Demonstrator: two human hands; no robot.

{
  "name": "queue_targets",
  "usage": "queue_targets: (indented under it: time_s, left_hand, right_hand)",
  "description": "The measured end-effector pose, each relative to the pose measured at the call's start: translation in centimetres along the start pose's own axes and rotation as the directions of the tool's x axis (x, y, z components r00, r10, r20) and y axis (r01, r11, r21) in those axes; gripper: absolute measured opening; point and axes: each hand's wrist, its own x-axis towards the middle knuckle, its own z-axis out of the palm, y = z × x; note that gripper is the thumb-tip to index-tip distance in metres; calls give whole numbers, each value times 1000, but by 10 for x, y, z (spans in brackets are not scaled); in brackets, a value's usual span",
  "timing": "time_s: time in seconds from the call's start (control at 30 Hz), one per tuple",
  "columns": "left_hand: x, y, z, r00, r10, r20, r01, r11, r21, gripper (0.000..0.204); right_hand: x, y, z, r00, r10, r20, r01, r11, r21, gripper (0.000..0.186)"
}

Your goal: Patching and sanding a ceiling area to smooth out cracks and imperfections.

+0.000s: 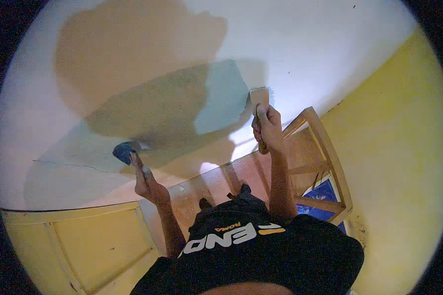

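Note:
My right hand [269, 127] is closed round the handle of a putty knife [259, 96]. Its broad, pale blade lies against the white wall [305, 39], at the right edge of a grey-green patch [224, 93]. Lower and to the left, my left hand [150, 183] grips a dark, wide-bladed scraper [123, 153] by its near end. That blade is over the patch's lower part; whether it touches the wall I cannot tell. The shadow of my head and arms darkens much of the patch.
A thin crack [79, 165] runs across the wall at left. Yellow panelled woodwork [101, 246] stands at lower left. A wooden frame with crossbars [325, 142] and a blue object [322, 200] are beside my right arm, before a yellow wall [394, 147].

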Motion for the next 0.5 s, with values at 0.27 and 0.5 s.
queue_targets:
  time_s: [0.27,0.5]
  left_hand:
    - [-33,23,54,997,-1,-83,-5,997,-71,34]
    - [-51,18,71,999,21,-37,-20,999,27,35]
  right_hand:
    - [23,16,-17,995,-46,85,51,997,-57,41]
    - [30,21,-26,987,-36,156,46,997,-62,39]
